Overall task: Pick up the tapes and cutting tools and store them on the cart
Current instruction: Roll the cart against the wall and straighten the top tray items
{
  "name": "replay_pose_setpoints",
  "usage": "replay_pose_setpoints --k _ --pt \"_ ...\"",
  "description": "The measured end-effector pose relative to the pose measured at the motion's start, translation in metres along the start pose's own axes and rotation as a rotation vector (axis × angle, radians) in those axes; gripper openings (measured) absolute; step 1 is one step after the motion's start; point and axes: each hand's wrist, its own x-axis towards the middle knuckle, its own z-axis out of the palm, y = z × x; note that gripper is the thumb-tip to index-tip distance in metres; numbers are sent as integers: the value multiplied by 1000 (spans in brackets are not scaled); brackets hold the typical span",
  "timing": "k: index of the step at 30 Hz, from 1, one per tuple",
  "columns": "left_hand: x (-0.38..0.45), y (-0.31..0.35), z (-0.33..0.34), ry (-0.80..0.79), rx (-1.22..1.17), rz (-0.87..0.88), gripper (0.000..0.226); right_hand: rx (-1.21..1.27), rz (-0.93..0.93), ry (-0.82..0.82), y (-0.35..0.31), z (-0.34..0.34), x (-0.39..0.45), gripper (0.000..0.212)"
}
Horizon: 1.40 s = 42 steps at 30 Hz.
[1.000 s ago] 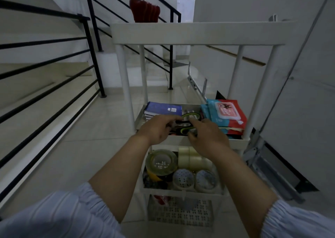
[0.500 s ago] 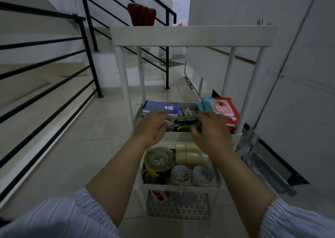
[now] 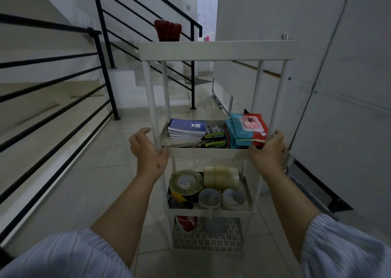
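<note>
A white tiered cart (image 3: pixel 218 50) stands in front of me on the tiled floor. On its second shelf lie scissors with green and black handles (image 3: pixel 213 140), no hand on them. The shelf below holds several tape rolls: a big clear roll (image 3: pixel 186 180), a stack of clear rolls (image 3: pixel 221 176) and two smaller ones (image 3: pixel 222 196) at the front. My left hand (image 3: pixel 148 149) hovers beside the left front post, fingers relaxed, thumb near the shelf rim. At the second shelf's right front corner, my right hand (image 3: pixel 267 152) grips the cart, thumb on the rim.
Blue notebooks (image 3: pixel 187 127) and red and blue wipe packs (image 3: pixel 247 129) share the scissors' shelf. A red object (image 3: pixel 168 30) stands on the top tier; red cups (image 3: pixel 186 222) and a grey one sit at the bottom. Black stair railing (image 3: pixel 103 66) runs left, a white wall right.
Both hands left the scissors on the second shelf and moved apart to the cart's front corners. The view has pulled back a little.
</note>
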Motion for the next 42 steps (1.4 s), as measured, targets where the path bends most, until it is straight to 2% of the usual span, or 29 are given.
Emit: replay_pose_setpoints --k 2,4,6,9,13,14,20,23,27,30,36,42 --pt "2 -11 2 -164 -67 -98 59 19 -43 -35 4 -1 1 50" --pt "3 -20 1 -323 -47 -150 49 60 -96 -7 8 -4 5 33" --pt "5 -26 1 -346 14 -143 39 90 -100 -3 11 -6 9 28" --pt "6 -25 -1 -347 24 -110 33 75 -79 -35 19 -7 13 36" --pt "8 -26 -3 -393 -88 -139 37 282 -107 -359 33 -16 11 60" --pt "8 -27 -4 -397 -123 -153 40 273 -133 -394 37 -18 12 66" --pt "9 -27 2 -368 -135 -235 43 220 -187 -357 50 -15 19 72" --pt "9 -27 2 -364 -108 -206 33 215 -202 -361 52 -17 22 72" --pt "19 -21 0 -377 -62 -222 31 223 -165 -373 46 -17 23 74" --pt "22 -17 -3 -366 -32 -158 30 195 -126 -355 43 -17 19 77" --pt "22 -17 -12 -383 -106 -169 29 190 -53 -330 28 -15 12 77" --pt "31 -17 -18 -435 -84 -181 27 151 -43 -296 23 -13 9 78"
